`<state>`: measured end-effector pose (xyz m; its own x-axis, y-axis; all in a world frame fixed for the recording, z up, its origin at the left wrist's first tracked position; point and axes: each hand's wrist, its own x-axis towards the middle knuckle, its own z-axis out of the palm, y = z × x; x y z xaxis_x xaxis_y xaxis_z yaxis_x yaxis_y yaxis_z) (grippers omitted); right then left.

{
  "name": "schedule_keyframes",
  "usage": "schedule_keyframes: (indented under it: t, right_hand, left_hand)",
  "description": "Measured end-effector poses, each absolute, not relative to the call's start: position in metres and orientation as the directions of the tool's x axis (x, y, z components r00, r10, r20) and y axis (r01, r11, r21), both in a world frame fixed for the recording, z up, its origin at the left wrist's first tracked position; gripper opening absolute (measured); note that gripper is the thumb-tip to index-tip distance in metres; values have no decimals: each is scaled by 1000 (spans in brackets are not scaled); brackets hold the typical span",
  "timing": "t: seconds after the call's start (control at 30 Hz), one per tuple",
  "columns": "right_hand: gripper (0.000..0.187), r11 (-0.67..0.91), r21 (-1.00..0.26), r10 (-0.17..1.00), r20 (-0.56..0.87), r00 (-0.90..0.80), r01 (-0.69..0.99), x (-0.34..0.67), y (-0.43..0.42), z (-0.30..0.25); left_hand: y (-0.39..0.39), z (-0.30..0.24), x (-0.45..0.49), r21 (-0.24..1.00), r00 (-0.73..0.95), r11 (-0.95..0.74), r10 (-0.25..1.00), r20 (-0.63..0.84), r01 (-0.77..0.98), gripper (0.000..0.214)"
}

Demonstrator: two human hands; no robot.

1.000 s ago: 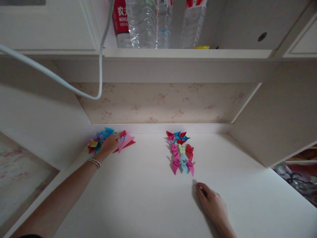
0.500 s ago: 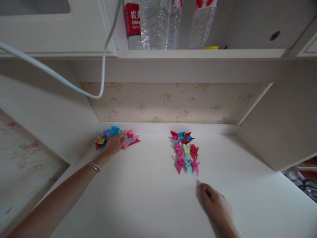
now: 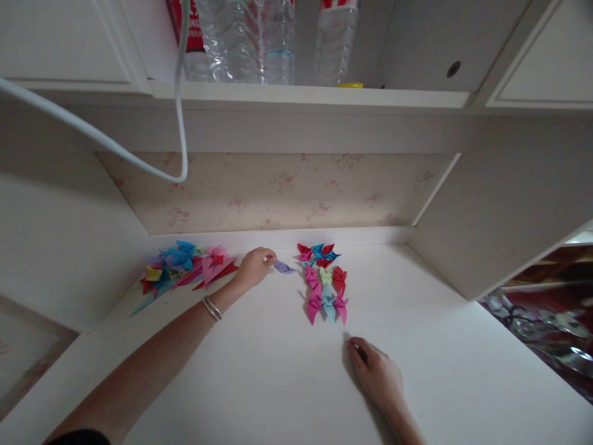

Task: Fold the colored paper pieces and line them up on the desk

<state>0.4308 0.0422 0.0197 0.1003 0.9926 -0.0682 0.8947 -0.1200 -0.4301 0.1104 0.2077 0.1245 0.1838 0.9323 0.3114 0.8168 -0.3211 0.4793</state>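
Pinched in my left hand (image 3: pixel 256 266) is a purple origami crane (image 3: pixel 283 267), its pointed end sticking out to the right. My left hand is between two groups of paper cranes. To its left lies a loose pile of cranes (image 3: pixel 178 258) in blue, yellow, pink, red and teal. On its right, several cranes are set close together in rows (image 3: pixel 325 277), pink, red, blue, pale green and light blue. My right hand (image 3: pixel 376 369) rests on the white desktop below these rows, fingers curled with thumb against forefinger; whether anything is in them I cannot make out.
Plastic bottles (image 3: pixel 231 43) stand on the shelf (image 3: pixel 315 94) above the desktop. A white cable (image 3: pixel 139 164) hangs down at upper left. Side panels (image 3: pixel 500 198) bound the desktop (image 3: pixel 259 371), and dark, shiny clutter (image 3: pixel 551 327) shows beyond its right edge.
My left hand has moved right, away from the pile, with the purple crane in its fingers. The view has shifted right. My right hand keeps its curled pose below the rows.
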Motion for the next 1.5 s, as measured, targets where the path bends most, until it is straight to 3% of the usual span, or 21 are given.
schedule_keyframes:
  t: [0.33, 0.6, 1.1, 1.5]
  right_hand:
    - [37, -122, -475, 992, -66, 103, 871, 431, 44, 26]
    - [35, -132, -517, 991, -47, 126, 846, 432, 47, 22]
    - [34, -141, -509, 990, -55, 132, 849, 434, 49, 21]
    - [32, -127, -510, 991, -31, 130, 851, 434, 49, 21]
  left_hand:
    - [257, 126, 240, 449, 334, -398, 917, 218, 800, 24]
    - [296, 123, 287, 431, 326, -342, 938, 114, 835, 21]
    - [306, 85, 312, 311, 282, -277, 959, 32, 909, 27]
    - [306, 90, 311, 210, 392, -379, 920, -23, 901, 23]
